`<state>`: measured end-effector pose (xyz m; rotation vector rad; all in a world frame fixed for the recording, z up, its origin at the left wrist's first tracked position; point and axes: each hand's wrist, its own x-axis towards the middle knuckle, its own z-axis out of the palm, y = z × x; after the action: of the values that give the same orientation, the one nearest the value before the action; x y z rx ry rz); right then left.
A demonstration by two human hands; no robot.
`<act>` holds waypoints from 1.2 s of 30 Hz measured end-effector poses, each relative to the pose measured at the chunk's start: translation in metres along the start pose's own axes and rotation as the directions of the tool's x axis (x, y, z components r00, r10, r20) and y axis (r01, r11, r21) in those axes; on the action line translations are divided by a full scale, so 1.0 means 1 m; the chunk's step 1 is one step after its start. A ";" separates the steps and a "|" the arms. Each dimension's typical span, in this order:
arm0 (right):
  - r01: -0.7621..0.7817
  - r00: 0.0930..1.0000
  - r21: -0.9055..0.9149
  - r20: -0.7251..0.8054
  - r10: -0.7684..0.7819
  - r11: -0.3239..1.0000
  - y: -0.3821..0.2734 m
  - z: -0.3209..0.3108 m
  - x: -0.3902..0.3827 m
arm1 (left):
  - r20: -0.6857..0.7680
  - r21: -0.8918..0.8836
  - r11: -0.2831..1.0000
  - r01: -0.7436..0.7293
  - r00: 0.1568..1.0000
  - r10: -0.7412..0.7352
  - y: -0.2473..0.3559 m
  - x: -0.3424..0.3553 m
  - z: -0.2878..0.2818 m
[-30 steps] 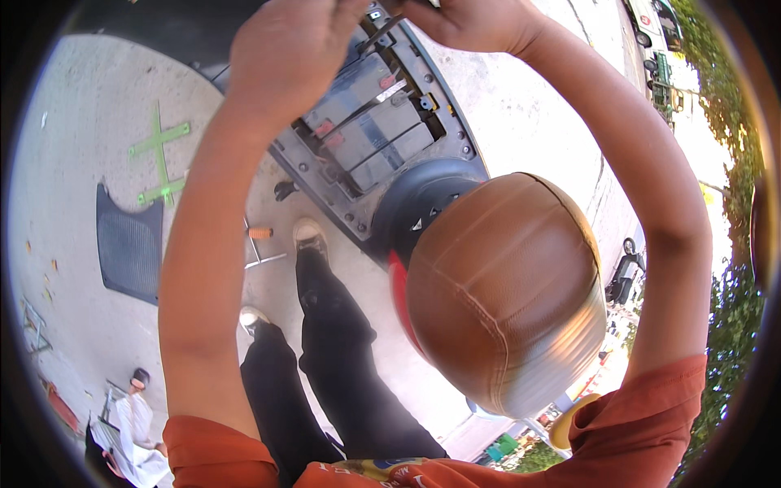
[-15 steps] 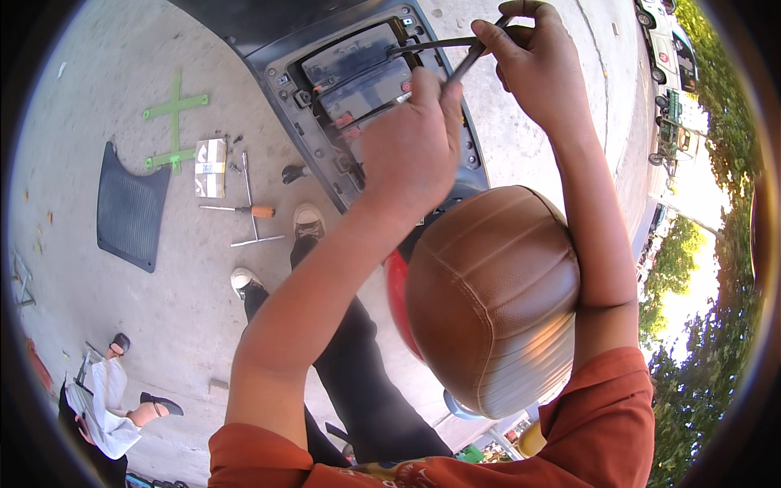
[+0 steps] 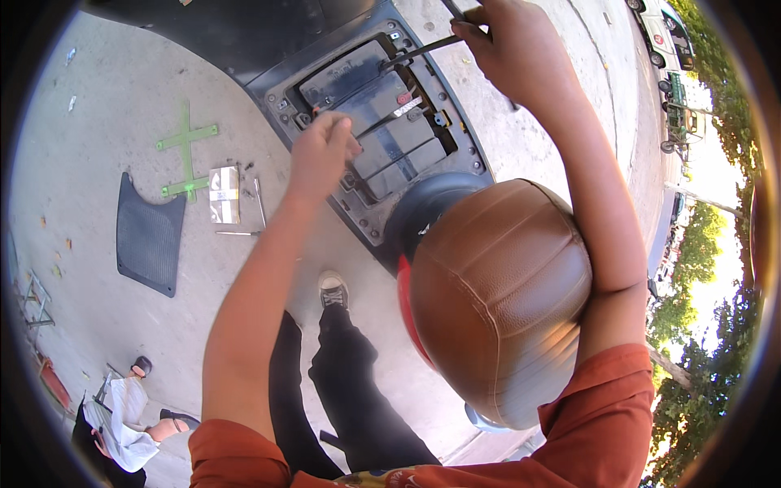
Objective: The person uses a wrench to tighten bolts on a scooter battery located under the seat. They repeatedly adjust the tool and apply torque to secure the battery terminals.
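A black strap extends from the batteries in the scooter's open compartment to the right hand, which grips it. The left hand, blurred, is beside the batteries; its grasp cannot be told. Strap handling appears in hand; the next move seemingly calls for a firm grip. Outward: brown seat, ridged panel.

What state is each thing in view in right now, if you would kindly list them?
Compartment: uncovered
Batteries: seated in the compartment
Black strap: held in right hand
Left hand: fingers curled, grip unclear
Dark panel: flat on ground
Box: lying on ground
Green tape: on ground
Brown seat: in place
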<state>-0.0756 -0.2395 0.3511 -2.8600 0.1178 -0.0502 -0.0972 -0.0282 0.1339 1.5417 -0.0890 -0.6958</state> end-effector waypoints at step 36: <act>0.175 0.985 -0.038 0.007 -0.175 0.984 0.008 0.016 0.012 | 0.629 0.310 0.758 -0.573 0.722 0.289 0.045 0.184 0.030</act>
<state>-0.0638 -0.2434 0.3338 -2.9014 -0.1351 -0.0785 0.0529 -0.1449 0.1101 1.6514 -1.1326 -0.7290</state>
